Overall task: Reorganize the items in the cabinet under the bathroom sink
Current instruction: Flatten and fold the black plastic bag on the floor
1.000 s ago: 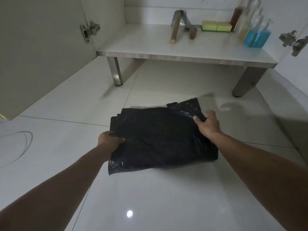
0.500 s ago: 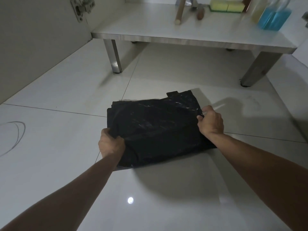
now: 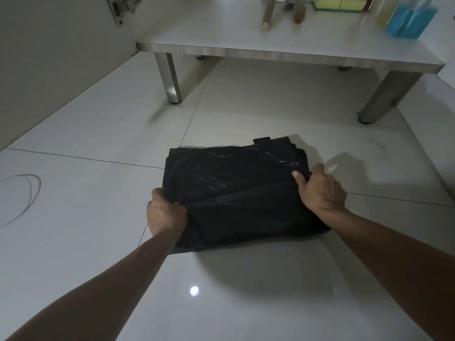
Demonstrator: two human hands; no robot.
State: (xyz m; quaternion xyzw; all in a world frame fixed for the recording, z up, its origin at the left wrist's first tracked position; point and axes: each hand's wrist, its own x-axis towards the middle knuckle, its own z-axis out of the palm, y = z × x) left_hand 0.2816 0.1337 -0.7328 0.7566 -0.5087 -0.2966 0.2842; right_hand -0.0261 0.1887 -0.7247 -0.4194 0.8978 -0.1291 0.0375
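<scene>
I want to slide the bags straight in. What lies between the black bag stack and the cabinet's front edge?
In the head view, only bare white floor tile lies between the black bag stack and the cabinet's front edge.

A dim interior is seen from above. The floor (image 3: 98, 134) is laid with large glossy white tiles divided by thin dark grout lines. A small round spot of light (image 3: 194, 290) is reflected in the tile near the bottom. At the far left, curved pencil-like lines (image 3: 27, 193) are drawn on a tile. A plain pale door panel (image 3: 49, 57) stands on the left, and a metal hinge (image 3: 123, 6) is fixed at its upper edge. Across the top, a low white shelf (image 3: 246, 43) with a wood-grain edge is raised on square metal legs (image 3: 170, 77).
</scene>
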